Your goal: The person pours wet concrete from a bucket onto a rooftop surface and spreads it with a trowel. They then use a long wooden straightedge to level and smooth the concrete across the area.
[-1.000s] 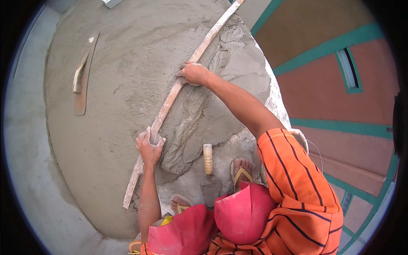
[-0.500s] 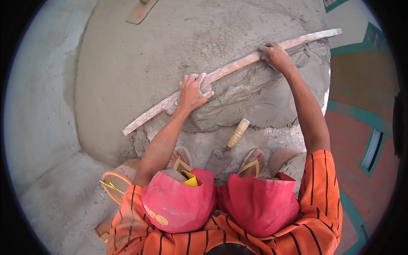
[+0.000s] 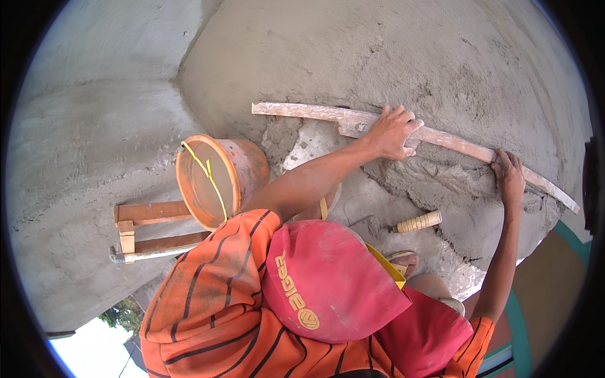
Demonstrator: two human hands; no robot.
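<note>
Both of my hands grip a long, mortar-smeared wooden straightedge (image 3: 460,141) lying across wet grey mortar (image 3: 441,171). My left hand (image 3: 396,131) closes over the board near its middle, where a short wooden piece is fixed to it. Further right, my right hand (image 3: 508,175) holds the board with fingers wrapped over its far edge. Rough, heaped mortar lies on the near side of the board, and a smoother spread on the far side. Between my feet and the mortar lies a trowel with a ribbed, pale handle (image 3: 418,222); its blade is mortar-covered and partly hidden.
An orange bucket (image 3: 255,165) with a yellow cord stands to the left, beside a wooden frame (image 3: 151,213). A plastered wall (image 3: 113,113) rises at the left. My sandalled feet are close to the trowel. At the right the mortared surface ends at an edge.
The view has turned left and tilted, bringing the bucket and wooden frame further into sight. The board now slopes down to the right in the picture. Both hands remain on it.
</note>
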